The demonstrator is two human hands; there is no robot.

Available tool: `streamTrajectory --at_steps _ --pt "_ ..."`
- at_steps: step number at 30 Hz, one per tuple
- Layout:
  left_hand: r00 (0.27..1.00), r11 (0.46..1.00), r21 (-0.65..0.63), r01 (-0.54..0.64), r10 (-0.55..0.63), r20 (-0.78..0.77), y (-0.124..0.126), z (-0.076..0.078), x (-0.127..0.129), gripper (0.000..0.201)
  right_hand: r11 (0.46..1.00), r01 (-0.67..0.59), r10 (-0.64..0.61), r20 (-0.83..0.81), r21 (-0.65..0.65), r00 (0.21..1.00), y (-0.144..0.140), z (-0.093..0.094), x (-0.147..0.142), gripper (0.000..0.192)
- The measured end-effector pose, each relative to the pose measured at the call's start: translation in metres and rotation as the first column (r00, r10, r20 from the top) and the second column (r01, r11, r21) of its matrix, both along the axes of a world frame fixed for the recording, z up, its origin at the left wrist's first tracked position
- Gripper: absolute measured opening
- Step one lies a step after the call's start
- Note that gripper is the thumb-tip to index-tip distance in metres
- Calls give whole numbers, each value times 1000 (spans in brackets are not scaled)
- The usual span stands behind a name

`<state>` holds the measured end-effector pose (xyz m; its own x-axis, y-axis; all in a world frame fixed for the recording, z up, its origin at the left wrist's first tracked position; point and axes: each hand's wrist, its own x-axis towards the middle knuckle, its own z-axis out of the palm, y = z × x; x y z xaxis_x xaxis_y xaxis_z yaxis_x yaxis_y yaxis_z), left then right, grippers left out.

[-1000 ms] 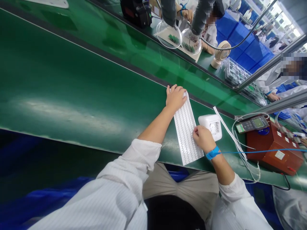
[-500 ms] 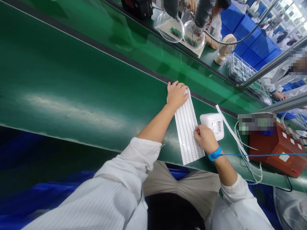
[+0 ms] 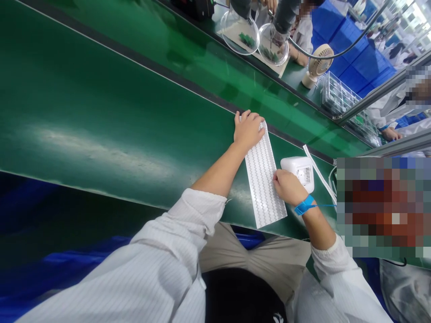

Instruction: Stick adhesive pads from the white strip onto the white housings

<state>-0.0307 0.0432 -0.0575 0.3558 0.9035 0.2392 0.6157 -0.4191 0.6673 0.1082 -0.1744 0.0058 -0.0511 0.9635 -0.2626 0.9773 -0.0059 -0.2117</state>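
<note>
- Patterned sheet (image 3: 264,184) front and centre, lying flat on the green worktop (image 3: 134,134), its near end close to the worktop's front edge!
- Look at that long axis: it runs from the worktop's far border towards the wearer's lap, the near end slanting slightly right. Which end counts as the top, I can't call.
- Up at the far end, the left hand (image 3: 248,130) lies with fingers spread and flat, grasping nothing, apparently pinning the sheet against slipping.
- And the right hand (image 3: 288,185)! Fingers curled in at the sheet's right edge; whether they pinch anything, I can't tell. That anchored far end probably steadies the sheet for fine fingerwork here.
- Just beyond that hand sits a white device (image 3: 298,168), presumably parked there for easy reach.
- Further right, a narrow white strip (image 3: 319,174) slants away, off the sheet.
</note>
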Motion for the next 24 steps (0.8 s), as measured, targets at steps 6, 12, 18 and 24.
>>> streamTrajectory --at_steps 6,12,18,24 --pt "1000 1000 10 -7 7 -11 -1 2 0 43 998 33 -33 10 59 999 -14 -9 -4 18" --pt "1000 1000 12 -20 20 -12 -2 3 1 42 984 102 -102 -6 147 995 -30 -21 -10 18" --pt "1000 999 25 -23 23 -9 -1 1 1 42 941 174 -149 -107 290 983 -46 -35 -13 25" --pt "1000 1000 9 -13 13 -17 0 2 0 41 938 154 -114 -144 311 983 -49 -35 -9 30"
